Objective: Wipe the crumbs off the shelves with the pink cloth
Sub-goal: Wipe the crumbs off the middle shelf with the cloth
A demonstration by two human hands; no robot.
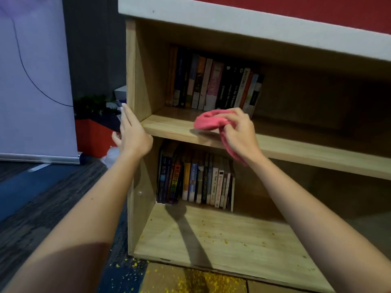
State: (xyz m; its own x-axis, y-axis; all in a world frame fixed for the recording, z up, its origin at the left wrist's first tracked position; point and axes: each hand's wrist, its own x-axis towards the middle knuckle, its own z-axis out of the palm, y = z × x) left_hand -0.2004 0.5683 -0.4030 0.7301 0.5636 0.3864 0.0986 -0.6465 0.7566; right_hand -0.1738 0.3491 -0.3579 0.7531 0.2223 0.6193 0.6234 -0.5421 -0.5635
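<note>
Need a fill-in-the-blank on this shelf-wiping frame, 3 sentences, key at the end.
1. The right hand holds a bunched cloth whose colour is ____.
2. That cloth sits on the ____ shelf, in front of a row of books.
3. Yellow crumbs lie scattered on the ____ shelf, while the left hand is open by the bookcase's side panel.

Missing words: pink; upper; lower

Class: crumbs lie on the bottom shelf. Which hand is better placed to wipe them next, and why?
Right. The right hand already grips the pink cloth above the crumbs; the left hand is open, empty, beside the bookcase's edge.
</note>
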